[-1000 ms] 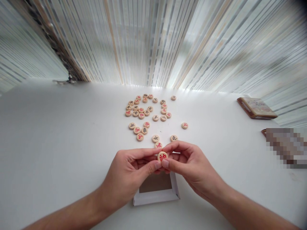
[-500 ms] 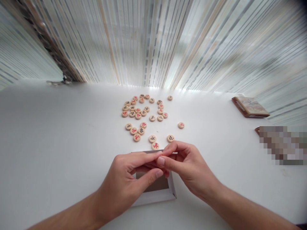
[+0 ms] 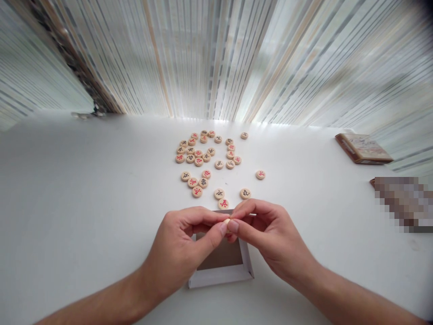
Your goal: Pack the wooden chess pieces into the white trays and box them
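Both my left hand [image 3: 189,239] and my right hand [image 3: 267,230] are closed, their thumbs and fingertips meeting on one small pale xiangqi piece [image 3: 228,222]. Its face is mostly covered by the fingers. Beneath them lies an open shallow cardboard box [image 3: 223,276] with white walls and a brown inside; the hands hide its far left part. Just beyond the box rests a red-marked xiangqi piece [image 3: 223,204], touching a black-marked one [image 3: 219,193]. Another black-marked piece [image 3: 245,193] lies close to my right fingers.
Several round xiangqi pieces [image 3: 198,154] with red or black characters are scattered flat on the white table [image 3: 101,203]. A flat brown box [image 3: 365,149] lies at the right, with a pixelated item [image 3: 402,203] nearer. A striped curtain [image 3: 189,58] hangs behind the table.
My left thumb has risen to meet the right thumb, and the pale piece now shows between the fingertips. The view has shifted slightly, so the table items appear farther right.
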A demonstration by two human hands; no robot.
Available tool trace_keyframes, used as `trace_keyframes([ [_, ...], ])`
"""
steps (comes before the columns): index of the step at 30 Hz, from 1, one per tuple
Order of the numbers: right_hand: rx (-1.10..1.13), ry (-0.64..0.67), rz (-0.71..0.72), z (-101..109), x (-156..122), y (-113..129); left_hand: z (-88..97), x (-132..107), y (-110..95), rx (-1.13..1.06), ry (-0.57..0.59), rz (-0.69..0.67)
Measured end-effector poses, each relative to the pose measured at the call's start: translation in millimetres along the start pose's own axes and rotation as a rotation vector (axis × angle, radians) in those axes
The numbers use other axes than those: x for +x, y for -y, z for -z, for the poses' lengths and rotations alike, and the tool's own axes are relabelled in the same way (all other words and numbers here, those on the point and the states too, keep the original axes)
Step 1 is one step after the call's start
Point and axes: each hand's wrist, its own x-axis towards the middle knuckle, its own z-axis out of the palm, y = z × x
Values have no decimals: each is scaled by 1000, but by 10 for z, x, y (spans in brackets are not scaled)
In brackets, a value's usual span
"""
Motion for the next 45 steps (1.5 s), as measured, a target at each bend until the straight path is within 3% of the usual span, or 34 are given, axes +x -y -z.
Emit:
trace_keyframes([
  [15, 160, 11, -135, 18, 36, 20, 10, 28, 55, -305, 4, 99],
  [21, 187, -1, -218, 25, 43, 14, 31, 13, 56, -139, -35, 36],
  [29, 134, 56, -195, 58, 42, -20, 56, -11, 30, 190, 74, -256],
  [37, 148, 84, -147, 53, 51, 17, 49, -46, 82, 129, 52, -155],
  [45, 157, 79, -130, 43, 40, -18, 53, -37, 62, 149, 92, -217],
])
